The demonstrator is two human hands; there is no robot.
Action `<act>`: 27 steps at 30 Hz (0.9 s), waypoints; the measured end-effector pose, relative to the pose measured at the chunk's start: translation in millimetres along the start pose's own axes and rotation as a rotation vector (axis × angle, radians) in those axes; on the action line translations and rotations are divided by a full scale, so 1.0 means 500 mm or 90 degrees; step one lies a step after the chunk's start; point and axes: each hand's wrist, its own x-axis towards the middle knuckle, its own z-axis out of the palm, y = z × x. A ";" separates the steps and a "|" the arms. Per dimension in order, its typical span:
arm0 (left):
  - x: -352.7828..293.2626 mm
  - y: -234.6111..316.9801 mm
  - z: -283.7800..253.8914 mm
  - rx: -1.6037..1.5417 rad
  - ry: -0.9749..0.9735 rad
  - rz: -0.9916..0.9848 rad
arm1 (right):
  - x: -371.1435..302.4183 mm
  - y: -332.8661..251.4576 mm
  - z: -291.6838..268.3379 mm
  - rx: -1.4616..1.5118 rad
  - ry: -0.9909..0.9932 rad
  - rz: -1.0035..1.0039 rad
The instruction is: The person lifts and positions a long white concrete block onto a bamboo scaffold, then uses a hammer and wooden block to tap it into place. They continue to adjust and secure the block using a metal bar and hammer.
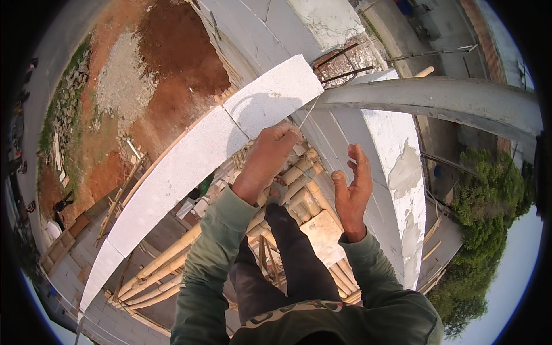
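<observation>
My left hand is closed, thumb against the fingers, on a thin string. The string runs up from the fingertips to the corner where a white block wall meets a grey beam. The left hand is held beside the inner edge of that wall, close to a joint between two blocks. My right hand is raised with its fingers apart and thumb out, holding nothing. It is nearest to the grey face of a second block wall, which has patches of mortar along its top.
Below me are bamboo poles of a scaffold and a pale board; one foot rests on the poles. Bare steel bars stick out by the walls' corner. Far below left lies reddish soil. Trees stand at right.
</observation>
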 end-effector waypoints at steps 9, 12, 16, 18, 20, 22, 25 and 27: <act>0.051 0.049 0.010 0.307 0.239 0.229 | 0.259 -0.094 0.000 0.296 0.279 -0.034; 0.093 0.048 -0.004 0.385 0.278 0.371 | 0.265 -0.089 -0.012 0.280 0.257 -0.017; 0.128 0.033 0.001 0.254 0.295 0.411 | 0.277 -0.061 -0.044 0.331 0.132 -0.071; 0.144 0.039 0.009 0.170 0.317 0.419 | 0.285 -0.049 -0.055 0.352 0.062 -0.086; 0.159 0.056 0.012 0.116 0.322 0.424 | 0.295 -0.040 -0.062 0.383 -0.017 -0.087; 0.165 0.070 0.018 0.083 0.321 0.435 | 0.301 -0.035 -0.068 0.408 -0.072 -0.090; 0.156 0.066 0.024 0.153 0.222 0.429 | 0.309 -0.031 -0.074 0.439 -0.104 -0.100; 0.150 0.049 0.023 0.239 0.249 0.485 | 0.311 -0.031 -0.075 0.437 -0.099 -0.109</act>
